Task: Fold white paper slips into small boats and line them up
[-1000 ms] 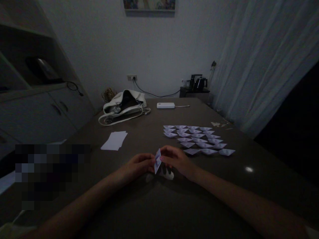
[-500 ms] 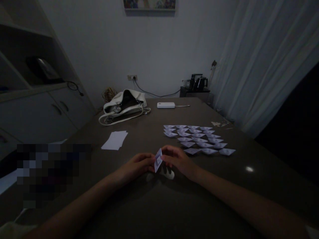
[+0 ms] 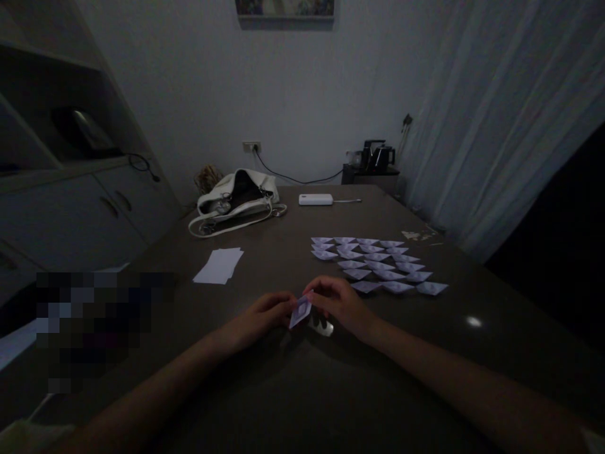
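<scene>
White paper folded into a small diamond [image 3: 301,310] is showing just below the frame's centre — I'm seeing the left hand [image 3: 265,311] and the right hand [image 3: 341,302] pinching it together. Small white paper boats [image 3: 386,275] are standing in rows at centre-right, finished, I judge; flat white paper sheets [image 3: 218,265] are lying left of centre, apparently unused. Against the earlier frame, the diamond is leaning further rightward.

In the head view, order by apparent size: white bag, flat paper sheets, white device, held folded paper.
1. White bag
2. Flat paper sheets
3. Folded paper and white device: too alike to rank; the former is nearer the camera.
</scene>
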### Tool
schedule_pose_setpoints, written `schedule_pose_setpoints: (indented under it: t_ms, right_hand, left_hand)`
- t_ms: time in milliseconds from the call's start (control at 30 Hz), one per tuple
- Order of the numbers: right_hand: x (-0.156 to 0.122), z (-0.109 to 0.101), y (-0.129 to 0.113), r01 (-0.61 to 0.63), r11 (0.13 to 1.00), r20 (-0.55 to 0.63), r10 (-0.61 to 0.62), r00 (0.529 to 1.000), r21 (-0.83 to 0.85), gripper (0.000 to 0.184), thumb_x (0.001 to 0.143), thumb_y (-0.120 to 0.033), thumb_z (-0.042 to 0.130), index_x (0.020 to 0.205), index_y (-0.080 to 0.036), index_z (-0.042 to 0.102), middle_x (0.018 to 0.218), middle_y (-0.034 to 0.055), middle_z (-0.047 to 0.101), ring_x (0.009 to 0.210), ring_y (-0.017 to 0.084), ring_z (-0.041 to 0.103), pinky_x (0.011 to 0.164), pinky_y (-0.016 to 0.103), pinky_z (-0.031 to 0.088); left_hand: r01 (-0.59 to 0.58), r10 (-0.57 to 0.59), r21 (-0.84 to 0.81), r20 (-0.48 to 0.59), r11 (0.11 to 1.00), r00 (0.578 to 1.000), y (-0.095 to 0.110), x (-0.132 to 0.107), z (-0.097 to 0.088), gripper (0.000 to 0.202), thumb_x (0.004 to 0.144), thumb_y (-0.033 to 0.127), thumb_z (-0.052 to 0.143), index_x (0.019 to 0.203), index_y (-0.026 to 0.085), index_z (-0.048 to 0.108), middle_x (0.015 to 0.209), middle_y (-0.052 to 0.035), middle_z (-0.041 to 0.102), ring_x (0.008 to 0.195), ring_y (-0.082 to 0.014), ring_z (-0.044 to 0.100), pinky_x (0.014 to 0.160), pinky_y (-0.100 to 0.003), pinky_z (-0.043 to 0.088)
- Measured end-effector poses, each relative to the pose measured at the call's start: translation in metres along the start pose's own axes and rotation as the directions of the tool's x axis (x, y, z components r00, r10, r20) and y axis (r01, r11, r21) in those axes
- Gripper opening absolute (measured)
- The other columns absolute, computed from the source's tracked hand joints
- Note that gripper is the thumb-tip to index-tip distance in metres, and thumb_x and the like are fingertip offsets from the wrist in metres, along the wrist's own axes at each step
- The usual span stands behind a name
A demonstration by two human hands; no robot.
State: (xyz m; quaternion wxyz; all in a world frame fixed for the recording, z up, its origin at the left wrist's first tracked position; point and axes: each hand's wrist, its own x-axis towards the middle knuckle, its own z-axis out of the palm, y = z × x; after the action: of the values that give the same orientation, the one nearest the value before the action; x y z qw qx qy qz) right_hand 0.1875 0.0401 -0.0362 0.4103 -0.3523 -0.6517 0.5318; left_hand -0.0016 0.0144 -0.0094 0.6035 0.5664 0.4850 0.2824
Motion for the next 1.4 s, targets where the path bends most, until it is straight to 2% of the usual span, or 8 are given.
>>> schedule_pose_setpoints:
  t_ms: [333, 533, 667, 833, 933, 1067, 1233, 1400]
  right_hand:
    - [-0.003, 0.001, -0.001, 0.057, 0.995, -0.026, -0.06, 0.998, -0.086, 0.011, 0.079, -0.027, 0.062, 0.081, -0.017, 0.061, 0.069, -0.0009, 0.058, 0.058, 0.009, 0.052, 0.053, 0.022, 0.041]
    - [-0.006, 0.003, 0.0, 0.091, 0.981, -0.076, -0.106, 0.991, -0.171, 0.013, 0.08, -0.03, 0.062, 0.082, -0.017, 0.06, 0.073, 0.0007, 0.06, 0.064, 0.012, 0.056, 0.057, 0.023, 0.043]
    - [-0.009, 0.005, -0.002, 0.115, 0.967, -0.024, -0.123, 0.992, -0.229, 0.016, 0.079, -0.03, 0.064, 0.087, -0.018, 0.057, 0.076, 0.0002, 0.059, 0.062, 0.011, 0.053, 0.054, 0.021, 0.042]
    - [-0.014, 0.006, -0.008, 0.249, 0.869, -0.12, -0.328, 0.937, -0.427, 0.019, 0.076, -0.03, 0.068, 0.082, -0.02, 0.053, 0.074, -0.0015, 0.052, 0.057, 0.01, 0.047, 0.051, 0.021, 0.038]
    - [-0.016, 0.006, -0.012, 0.353, 0.738, -0.043, -0.458, 0.888, -0.576, 0.014, 0.077, -0.029, 0.068, 0.074, -0.019, 0.058, 0.078, 0.0012, 0.054, 0.066, 0.013, 0.052, 0.059, 0.025, 0.041]
    - [-0.017, 0.005, -0.013, 0.355, 0.657, -0.002, -0.477, 0.879, -0.665, 0.009, 0.08, -0.028, 0.066, 0.081, -0.019, 0.065, 0.08, 0.0031, 0.06, 0.075, 0.015, 0.057, 0.066, 0.027, 0.042]
    - [-0.015, 0.004, -0.012, 0.319, 0.648, -0.035, -0.471, 0.882, -0.692, 0.008, 0.08, -0.023, 0.064, 0.086, -0.02, 0.069, 0.08, 0.0031, 0.062, 0.072, 0.015, 0.058, 0.062, 0.026, 0.043]
    - [-0.015, 0.004, -0.011, 0.348, 0.639, -0.002, -0.48, 0.877, -0.686, 0.009, 0.08, -0.022, 0.063, 0.086, -0.02, 0.07, 0.081, 0.0045, 0.064, 0.073, 0.016, 0.059, 0.064, 0.027, 0.044]
  left_hand:
    - [-0.055, 0.055, -0.005, 0.081, 0.998, 0.995, -0.005, 0.009, -0.005, 0.033, 0.076, 0.047, 0.065, 0.079, 0.014, 0.061, 0.073, -0.0002, 0.059, 0.068, -0.0134, 0.053, 0.065, -0.024, 0.041]
    - [-0.023, 0.042, -0.173, 0.108, 0.985, 0.993, -0.016, 0.015, -0.01, 0.033, 0.072, 0.045, 0.07, 0.079, 0.013, 0.063, 0.072, -0.0012, 0.061, 0.064, -0.0125, 0.054, 0.065, -0.024, 0.041]
    - [0.015, 0.02, -0.301, 0.113, 0.954, 0.993, -0.015, 0.014, -0.009, 0.03, 0.07, 0.038, 0.074, 0.079, 0.011, 0.064, 0.071, -0.0023, 0.063, 0.066, -0.0132, 0.057, 0.066, -0.024, 0.042]
    - [0.018, 0.031, -0.365, 0.127, 0.931, 0.991, -0.014, 0.013, -0.007, 0.026, 0.07, 0.035, 0.075, 0.078, 0.012, 0.066, 0.071, -0.0019, 0.065, 0.065, -0.0124, 0.059, 0.065, -0.022, 0.044]
    - [0.018, 0.027, -0.397, 0.107, 0.918, 0.994, -0.014, 0.014, -0.006, 0.025, 0.069, 0.033, 0.077, 0.075, 0.011, 0.066, 0.071, -0.0022, 0.065, 0.066, -0.012, 0.059, 0.067, -0.022, 0.045]
    - [0.005, 0.034, -0.399, 0.091, 0.917, 0.995, -0.012, 0.015, -0.006, 0.025, 0.067, 0.032, 0.079, 0.076, 0.011, 0.069, 0.072, -0.0026, 0.066, 0.068, -0.0114, 0.059, 0.069, -0.021, 0.045]
    - [0.02, 0.007, -0.349, 0.076, 0.937, 0.997, -0.014, 0.017, -0.008, 0.028, 0.061, 0.03, 0.082, 0.079, 0.012, 0.07, 0.075, -0.0024, 0.067, 0.069, -0.0102, 0.059, 0.067, -0.02, 0.044]
    - [-0.02, 0.033, -0.21, 0.056, 0.977, 0.998, -0.019, 0.017, -0.01, 0.023, 0.067, 0.03, 0.078, 0.08, 0.013, 0.069, 0.075, -0.0012, 0.067, 0.069, -0.0116, 0.058, 0.07, -0.022, 0.043]
